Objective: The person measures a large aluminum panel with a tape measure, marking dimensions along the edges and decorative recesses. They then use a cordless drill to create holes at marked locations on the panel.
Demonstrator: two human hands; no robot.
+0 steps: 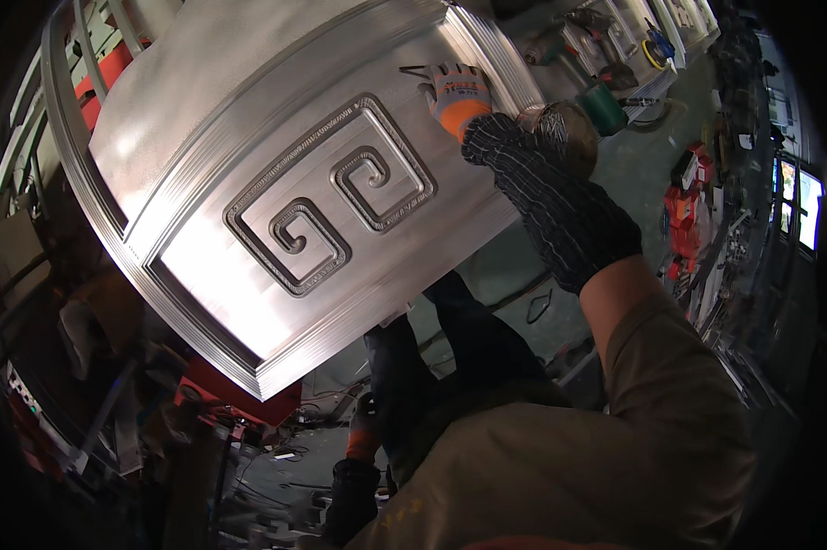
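A large silver metal panel with a framed border lies tilted in front of me, bearing a raised square spiral ornament. My right hand, in a grey and orange glove, rests on the panel near its moulded right end. Its fingers are curled, and a thin dark rod sticks out to their left; what kind it is I cannot make out. Low down beside my leg hangs my left hand, in a dark and orange glove, away from the panel. Shadow hides its fingers.
Past the panel's right end, a green and dark power drill lies by a roll wrapped in clear film. Blue and yellow pliers lie farther off. Red tools stand at the right. A red machine sits under the panel's lower left corner.
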